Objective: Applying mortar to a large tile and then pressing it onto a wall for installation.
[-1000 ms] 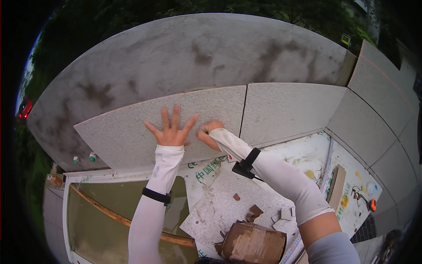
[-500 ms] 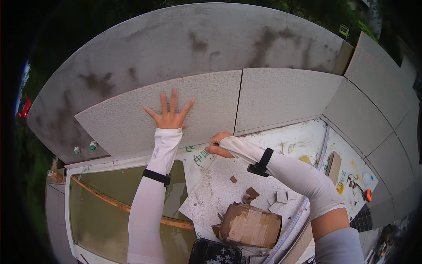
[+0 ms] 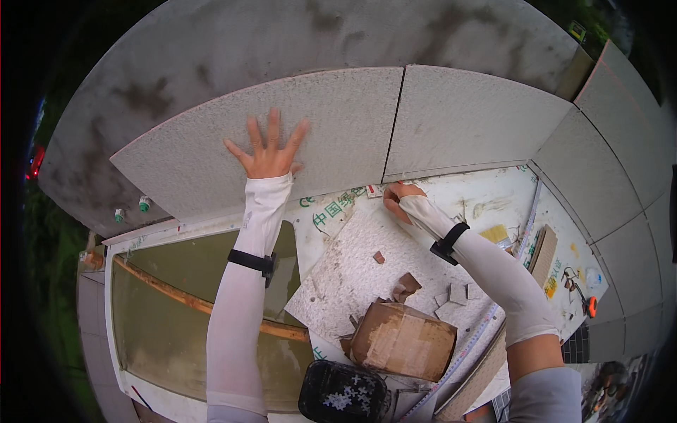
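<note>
A pale speckled slab stands upright against the stained grey wall, beside a second slab, with a dark joint between them. My left hand is spread with fingers apart on the face of the first slab. My right hand has curled fingers at the bottom edge of the slabs, near the joint. What is in its fingers, if anything, is hidden. A small red-and-white piece lies just left of it. Both forearms wear white sleeves.
A tiled side wall rises at the right. Below are a white-rimmed water tub with a wooden pole, a cardboard box, broken scraps, a black tray of small spacers, a long ruler and an orange-handled tool.
My right hand has moved down from the slab's face to its lower edge and then rightward toward the joint. My left hand stays spread on the slab; the whole view has shifted.
</note>
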`<state>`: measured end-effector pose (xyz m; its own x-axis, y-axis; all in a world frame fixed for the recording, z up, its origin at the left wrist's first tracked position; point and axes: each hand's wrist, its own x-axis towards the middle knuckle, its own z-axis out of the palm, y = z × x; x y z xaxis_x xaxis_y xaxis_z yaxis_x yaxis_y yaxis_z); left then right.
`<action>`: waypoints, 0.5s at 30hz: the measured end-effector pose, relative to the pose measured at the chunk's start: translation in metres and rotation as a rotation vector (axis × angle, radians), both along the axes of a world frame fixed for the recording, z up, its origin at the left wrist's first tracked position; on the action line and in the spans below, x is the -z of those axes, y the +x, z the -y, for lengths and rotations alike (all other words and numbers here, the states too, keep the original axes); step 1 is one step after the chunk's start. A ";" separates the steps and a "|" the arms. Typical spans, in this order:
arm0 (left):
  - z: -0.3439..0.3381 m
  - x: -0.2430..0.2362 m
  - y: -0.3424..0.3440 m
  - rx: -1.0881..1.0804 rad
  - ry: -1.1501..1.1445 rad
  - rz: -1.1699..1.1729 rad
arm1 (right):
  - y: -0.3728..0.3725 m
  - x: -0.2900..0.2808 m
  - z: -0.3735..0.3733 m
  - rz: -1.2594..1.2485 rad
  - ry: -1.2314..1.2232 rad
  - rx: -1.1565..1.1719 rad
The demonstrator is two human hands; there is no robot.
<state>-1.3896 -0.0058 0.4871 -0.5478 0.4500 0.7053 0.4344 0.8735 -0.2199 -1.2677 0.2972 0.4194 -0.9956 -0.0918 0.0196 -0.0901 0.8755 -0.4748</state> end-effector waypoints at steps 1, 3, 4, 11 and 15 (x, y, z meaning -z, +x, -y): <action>0.005 0.000 0.002 -0.013 0.009 0.010 | -0.002 -0.010 0.015 -0.049 -0.039 -0.023; 0.001 0.001 0.000 -0.004 0.016 0.011 | -0.006 -0.033 0.031 -0.090 -0.070 -0.045; -0.002 0.002 -0.002 0.014 0.024 0.005 | -0.013 -0.041 0.035 -0.145 -0.106 -0.094; 0.000 0.003 -0.008 0.010 0.030 -0.011 | -0.056 -0.066 0.043 -0.158 -0.241 -0.111; 0.001 0.004 -0.011 0.039 0.048 -0.040 | -0.055 -0.057 0.047 -0.199 -0.268 -0.080</action>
<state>-1.4011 -0.0068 0.4834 -0.5013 0.4357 0.7475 0.4602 0.8659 -0.1961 -1.3223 0.2502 0.4767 -0.9597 -0.1343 0.2467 -0.2671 0.7083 -0.6535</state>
